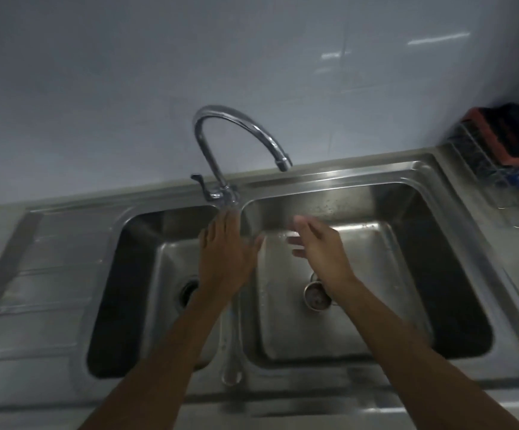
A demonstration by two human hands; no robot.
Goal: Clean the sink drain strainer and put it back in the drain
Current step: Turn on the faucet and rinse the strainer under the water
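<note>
A round metal drain strainer [316, 297] sits at the drain of the right basin [407, 274], partly hidden by my right wrist; dirt shows inside it. My right hand [317, 243] hovers above that basin, fingers spread and blurred, holding nothing. My left hand [225, 252] is flat and open over the divider between the two basins, just below the tap's base. The left basin's drain [188, 290] is a dark open hole, partly covered by my left wrist.
A chrome gooseneck tap [236, 141] rises behind the divider, its spout over the right basin and its lever [197, 179] on the left. A wire rack [494, 162] with an orange-black sponge stands at the back right. A ribbed draining board [44, 274] lies left.
</note>
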